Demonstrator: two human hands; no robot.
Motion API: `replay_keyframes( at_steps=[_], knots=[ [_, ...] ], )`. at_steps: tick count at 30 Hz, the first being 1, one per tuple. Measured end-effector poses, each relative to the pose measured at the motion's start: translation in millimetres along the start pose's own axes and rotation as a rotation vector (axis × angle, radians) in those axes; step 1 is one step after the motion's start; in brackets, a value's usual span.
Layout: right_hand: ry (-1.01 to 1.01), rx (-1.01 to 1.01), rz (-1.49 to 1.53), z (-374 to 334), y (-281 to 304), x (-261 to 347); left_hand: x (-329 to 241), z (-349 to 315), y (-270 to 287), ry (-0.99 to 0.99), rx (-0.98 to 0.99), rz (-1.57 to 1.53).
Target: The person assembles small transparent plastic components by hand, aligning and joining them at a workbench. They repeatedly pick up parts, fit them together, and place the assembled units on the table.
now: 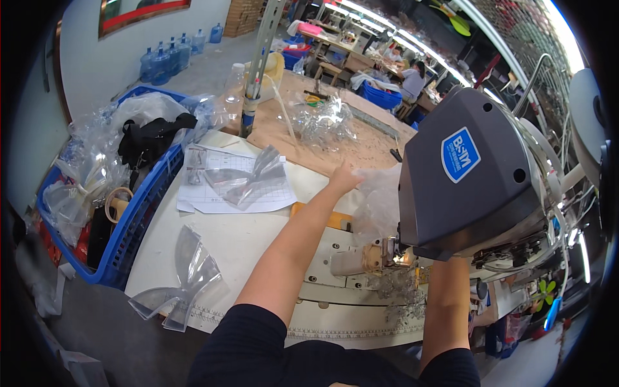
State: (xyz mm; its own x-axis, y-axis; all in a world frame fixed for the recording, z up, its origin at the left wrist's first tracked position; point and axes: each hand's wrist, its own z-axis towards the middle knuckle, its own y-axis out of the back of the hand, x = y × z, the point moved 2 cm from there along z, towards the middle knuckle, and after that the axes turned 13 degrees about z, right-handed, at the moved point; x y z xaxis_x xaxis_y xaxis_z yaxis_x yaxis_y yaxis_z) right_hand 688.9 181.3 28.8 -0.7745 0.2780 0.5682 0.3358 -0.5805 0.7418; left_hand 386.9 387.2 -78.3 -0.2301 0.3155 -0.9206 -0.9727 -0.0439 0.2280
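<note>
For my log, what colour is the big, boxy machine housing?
The housing is dark grey; head view.

A head-worn fisheye looks down across the worktable (242, 235).

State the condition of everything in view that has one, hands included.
Left hand: extended, at the edge of the clear sheet.
Right hand: hidden behind the machine head.
Clear sheet: rumpled.
Needle-area light: lit.
Blue basket: heaped full.
Paper: partly covered by a clear cutout.
Water jugs: upright.
Ceiling lights: on.
</note>
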Motion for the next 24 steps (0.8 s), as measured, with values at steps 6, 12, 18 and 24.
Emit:
replay_keyframes(
  at_steps=[6,12,18,24],
  knots=[
    [-0.041,-0.001,-0.005,-2.5,11.8,-14.8,-120.4,-14.3,30.3,-0.333,0.068,-0.097],
    [-0.029,0.017,0.011,2.8,12.0,-2.9,-142.1,13.8,-3.0,-0.294,0.215,-0.129],
    [-0.043,0.033,0.039,1.6,12.5,0.1,-118.7,10.4,-13.9,-0.119,0.272,-0.096],
    [-0.028,0.064,0.082,9.3,10.7,8.1,-68.6,9.0,-7.7,0.105,0.259,-0.105]
  ],
)
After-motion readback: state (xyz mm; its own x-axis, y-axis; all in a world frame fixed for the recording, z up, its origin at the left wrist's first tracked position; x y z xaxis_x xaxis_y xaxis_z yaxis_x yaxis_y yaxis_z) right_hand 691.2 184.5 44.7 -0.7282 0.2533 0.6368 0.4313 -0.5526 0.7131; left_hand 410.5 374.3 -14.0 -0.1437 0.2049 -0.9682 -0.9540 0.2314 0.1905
